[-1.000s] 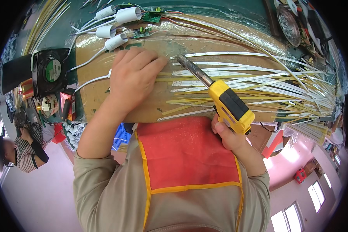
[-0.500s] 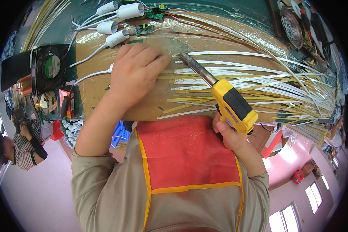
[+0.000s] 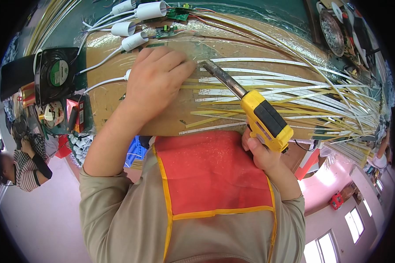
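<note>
My right hand [image 3: 260,151] grips a yellow and black soldering gun [image 3: 267,118] by its handle. Its dark metal tip points up and left, reaching the end of the topmost white LED strip [image 3: 250,60]. My left hand [image 3: 160,79] is closed, palm down, with fingertips pinched just left of that tip. What the pinch holds is hidden by the fingers. By the left wrist a white cap on a white cable [image 3: 105,84] shows partly, the rest covered by the hand. Several more white and yellow strips fan out to the right on the brown board [image 3: 162,127].
White lamp caps [image 3: 151,9] with cables and small green circuit boards [image 3: 165,31] lie at the far left. A black fan [image 3: 57,74] and a red box [image 3: 76,115] stand at the left. A metal dish [image 3: 331,33] sits far right. Another person [image 3: 26,168] works at the left.
My left hand has shifted very slightly to the right. The soldering gun stays nearly in place, with its tip at the strip's end.
</note>
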The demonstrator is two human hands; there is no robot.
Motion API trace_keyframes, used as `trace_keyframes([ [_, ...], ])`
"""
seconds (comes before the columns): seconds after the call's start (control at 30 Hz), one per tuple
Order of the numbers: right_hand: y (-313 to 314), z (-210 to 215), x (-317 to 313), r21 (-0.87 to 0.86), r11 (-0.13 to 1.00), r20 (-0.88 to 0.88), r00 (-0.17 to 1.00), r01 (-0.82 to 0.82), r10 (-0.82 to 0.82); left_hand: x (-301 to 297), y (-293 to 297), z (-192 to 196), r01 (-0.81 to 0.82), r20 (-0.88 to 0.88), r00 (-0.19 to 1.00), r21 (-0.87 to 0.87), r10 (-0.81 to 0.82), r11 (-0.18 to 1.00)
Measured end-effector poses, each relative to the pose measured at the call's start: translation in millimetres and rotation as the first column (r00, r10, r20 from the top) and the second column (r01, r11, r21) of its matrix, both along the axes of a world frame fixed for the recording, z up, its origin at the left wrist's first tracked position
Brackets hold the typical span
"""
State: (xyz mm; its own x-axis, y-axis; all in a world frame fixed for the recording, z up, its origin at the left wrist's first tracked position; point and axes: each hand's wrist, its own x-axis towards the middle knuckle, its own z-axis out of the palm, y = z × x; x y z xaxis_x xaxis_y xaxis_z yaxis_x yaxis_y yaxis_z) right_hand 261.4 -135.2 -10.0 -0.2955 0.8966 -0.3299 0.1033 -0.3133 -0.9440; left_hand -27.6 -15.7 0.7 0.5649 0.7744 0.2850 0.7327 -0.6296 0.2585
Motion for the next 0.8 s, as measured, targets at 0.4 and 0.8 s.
trace_keyframes([
  [0.4,-1.1,-1.0,-1.3,-0.009,0.998,-0.075,0.996,0.054,-0.055,2.3,1.5,5.2,-0.018,-0.019,1.0,-0.06,0.016,0.998],
  [0.8,-0.9,1.5,0.0,-0.014,0.998,-0.078,0.995,0.068,-0.069,2.1,2.3,4.0,-0.009,-0.007,1.0,-0.057,0.008,0.998],
])
